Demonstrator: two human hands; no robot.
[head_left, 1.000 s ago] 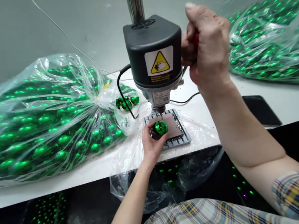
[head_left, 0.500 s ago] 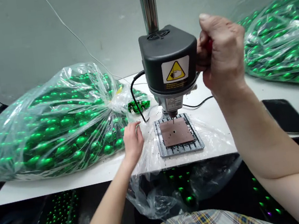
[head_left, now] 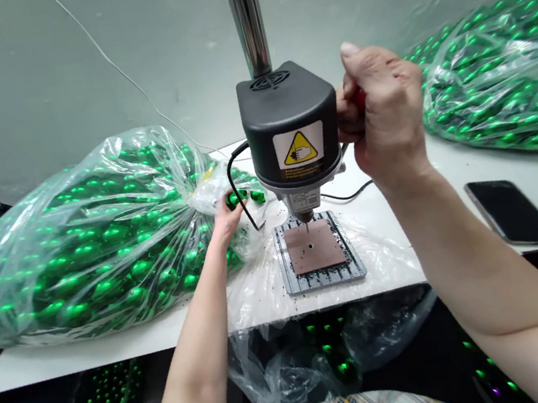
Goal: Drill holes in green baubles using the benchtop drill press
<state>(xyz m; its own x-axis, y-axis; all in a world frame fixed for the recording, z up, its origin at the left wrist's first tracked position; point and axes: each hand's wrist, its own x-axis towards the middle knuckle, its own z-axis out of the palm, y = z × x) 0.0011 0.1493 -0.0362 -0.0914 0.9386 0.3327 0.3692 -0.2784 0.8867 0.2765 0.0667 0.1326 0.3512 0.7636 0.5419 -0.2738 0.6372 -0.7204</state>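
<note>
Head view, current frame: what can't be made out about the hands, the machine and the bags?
In the head view:
- Left hand: too small to tell whether its fingers grip the green ball.
- Red knob: mostly hidden by the right hand.
- Warning label: fine print too small and blurred.
- Left bag and right bag: cut off by the picture's side edges.

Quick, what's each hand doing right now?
Left hand: fingers at a shiny green ball; whether it is gripped can't be told.
Right hand: closed around the red handle.
</note>
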